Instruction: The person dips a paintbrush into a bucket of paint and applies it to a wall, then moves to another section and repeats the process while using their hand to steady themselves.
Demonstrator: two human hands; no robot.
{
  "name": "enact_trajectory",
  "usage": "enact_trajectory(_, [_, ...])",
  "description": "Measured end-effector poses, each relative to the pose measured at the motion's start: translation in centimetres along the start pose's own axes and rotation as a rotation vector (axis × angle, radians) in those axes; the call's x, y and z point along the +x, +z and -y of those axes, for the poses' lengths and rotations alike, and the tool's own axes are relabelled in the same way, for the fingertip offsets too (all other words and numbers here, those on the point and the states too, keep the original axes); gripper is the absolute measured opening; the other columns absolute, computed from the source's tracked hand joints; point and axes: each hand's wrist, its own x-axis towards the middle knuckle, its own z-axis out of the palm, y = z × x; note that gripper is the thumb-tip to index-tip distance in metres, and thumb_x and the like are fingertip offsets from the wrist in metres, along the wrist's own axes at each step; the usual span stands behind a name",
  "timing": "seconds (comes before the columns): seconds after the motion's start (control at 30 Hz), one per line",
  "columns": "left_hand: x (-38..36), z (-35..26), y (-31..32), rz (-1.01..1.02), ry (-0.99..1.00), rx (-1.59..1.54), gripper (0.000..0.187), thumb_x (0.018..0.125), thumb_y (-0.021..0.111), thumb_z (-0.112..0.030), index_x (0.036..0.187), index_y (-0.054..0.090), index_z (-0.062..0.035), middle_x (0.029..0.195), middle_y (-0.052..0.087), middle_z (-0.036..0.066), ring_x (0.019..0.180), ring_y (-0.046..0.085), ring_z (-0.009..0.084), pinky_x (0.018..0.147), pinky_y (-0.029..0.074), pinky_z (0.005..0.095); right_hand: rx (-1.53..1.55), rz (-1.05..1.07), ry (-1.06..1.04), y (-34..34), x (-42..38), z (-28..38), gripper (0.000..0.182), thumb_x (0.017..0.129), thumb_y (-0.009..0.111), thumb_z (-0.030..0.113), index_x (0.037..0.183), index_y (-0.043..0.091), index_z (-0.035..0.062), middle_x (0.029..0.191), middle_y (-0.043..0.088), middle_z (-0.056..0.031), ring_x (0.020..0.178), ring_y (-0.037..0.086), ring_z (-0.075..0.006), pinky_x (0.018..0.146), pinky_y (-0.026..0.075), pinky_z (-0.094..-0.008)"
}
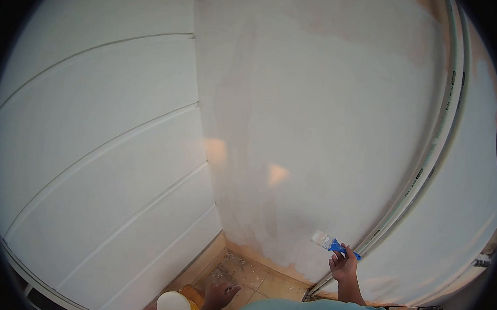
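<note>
My right hand (343, 263) is closed round the blue handle of a paintbrush (334, 244). The brush points up and left, its pale bristles close to the white-coated wall (314, 130) in front of me. Lower and to the left, my left hand (222, 294) has its fingers curled, and I cannot make out whether anything is in them. Just left of that hand is a white round container (173, 307), seen from above, with something yellow at its side.
Pale pipes (427, 175) run down the wall at the right. A white panelled wall (114, 133) with grooves meets the coated wall at the left. The tiled floor (259, 276) has white specks. A framed opening (58, 304) shows at the lower left.
</note>
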Motion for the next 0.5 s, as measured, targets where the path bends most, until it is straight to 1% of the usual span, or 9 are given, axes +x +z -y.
enact_trajectory(0.07, [-0.6, 1.7, -1.1, -0.019, -0.042, 0.030, 0.041, 0.080, 0.070, -0.049, 0.073, 0.066, -0.0094, 0.059, 0.061, 0.009, 0.053, 0.061, 0.0297, 0.052, 0.048, 0.0403, -0.006, 0.030, -0.007, 0.5, 0.8, -0.1, 0.029, 0.095, 0.050, 0.046, 0.111, 0.062, 0.0246, 0.087, 0.061, 0.0012, 0.069, 0.052, -0.0144, 0.070, 0.046, -0.0316])
enact_trajectory(0.13, [-1.8, 2.8, -1.8, -0.070, -0.094, -0.118, 0.043, 0.079, 0.071, -0.050, 0.072, 0.065, -0.0079, 0.059, 0.062, 0.009, 0.055, 0.063, 0.0289, 0.052, 0.048, 0.0396, 0.012, 0.024, -0.030, 1.1, 0.9, 0.1, 0.031, 0.095, 0.050, 0.048, 0.114, 0.061, 0.0257, 0.093, 0.060, 0.0013, 0.075, 0.049, -0.0139, 0.074, 0.044, -0.0316])
enact_trajectory(0.17, [-2.6, 1.6, -2.3, -0.068, -0.111, -0.085, 0.043, 0.079, 0.071, -0.050, 0.072, 0.065, -0.0079, 0.059, 0.062, 0.009, 0.055, 0.063, 0.0289, 0.052, 0.048, 0.0396, 0.023, 0.025, 0.005, 1.3, 0.7, 1.3, 0.031, 0.095, 0.050, 0.048, 0.114, 0.061, 0.0257, 0.093, 0.060, 0.0013, 0.075, 0.049, -0.0139, 0.074, 0.044, -0.0316])
enact_trajectory(0.23, [-3.2, 3.3, -1.8, -0.165, -0.163, -0.178, 0.038, 0.078, 0.072, -0.039, 0.070, 0.062, -0.0033, 0.060, 0.058, 0.012, 0.054, 0.059, 0.0257, 0.054, 0.047, 0.0367, 0.056, 0.009, -0.078, 2.2, 0.2, 1.9, 0.032, 0.095, 0.050, 0.048, 0.113, 0.061, 0.0238, 0.092, 0.060, 0.0007, 0.073, 0.050, -0.0139, 0.072, 0.044, -0.0313])
enact_trajectory(0.27, [-3.4, 3.8, -1.9, -0.136, -0.198, -0.185, 0.034, 0.078, 0.071, -0.036, 0.073, 0.062, -0.0035, 0.062, 0.059, 0.010, 0.056, 0.059, 0.0216, 0.055, 0.047, 0.0347, 0.066, 0.026, -0.115, 2.2, 0.1, 2.5, 0.033, 0.095, 0.051, 0.048, 0.113, 0.060, 0.0217, 0.091, 0.061, 0.0000, 0.072, 0.052, -0.0139, 0.071, 0.045, -0.0312])
enact_trajectory(0.3, [-3.3, 4.4, -1.8, -0.128, -0.200, -0.174, 0.034, 0.078, 0.071, -0.036, 0.073, 0.062, -0.0035, 0.062, 0.059, 0.010, 0.056, 0.059, 0.0216, 0.055, 0.047, 0.0347, 0.076, 0.040, -0.155, 2.1, -0.1, 3.0, 0.034, 0.095, 0.052, 0.047, 0.113, 0.060, 0.0195, 0.090, 0.061, -0.0008, 0.071, 0.053, -0.0138, 0.070, 0.045, -0.0310])
enact_trajectory(0.37, [-2.6, 5.3, -1.4, -0.124, -0.143, -0.245, 0.045, 0.078, 0.071, -0.053, 0.083, 0.065, -0.0079, 0.057, 0.055, 0.005, 0.053, 0.058, 0.0216, 0.053, 0.047, 0.0348, 0.061, 0.022, -0.260, 2.5, -1.7, 4.8, 0.037, 0.094, 0.055, 0.046, 0.111, 0.059, 0.0145, 0.086, 0.063, -0.0030, 0.067, 0.057, -0.0140, 0.065, 0.049, -0.0306])
enact_trajectory(0.4, [-1.8, 5.6, -1.5, -0.117, -0.095, -0.235, 0.044, 0.078, 0.072, -0.051, 0.089, 0.065, -0.0091, 0.058, 0.052, 0.003, 0.053, 0.056, 0.0183, 0.053, 0.047, 0.0325, 0.073, 0.032, -0.314, 2.6, -2.7, 5.7, 0.038, 0.093, 0.056, 0.047, 0.109, 0.060, 0.0122, 0.082, 0.064, -0.0036, 0.065, 0.059, -0.0147, 0.063, 0.050, -0.0300])
enact_trajectory(0.5, [2.9, 2.1, -3.7, -0.010, -0.003, -0.216, 0.049, 0.077, 0.073, -0.049, 0.106, 0.064, -0.0092, 0.067, 0.057, 0.003, 0.061, 0.058, 0.0155, 0.059, 0.048, 0.0323, 0.128, 0.043, -0.436, 1.1, -3.6, 9.3, 0.041, 0.092, 0.058, 0.048, 0.104, 0.060, 0.0088, 0.073, 0.065, -0.0041, 0.060, 0.062, -0.0159, 0.059, 0.052, -0.0288])
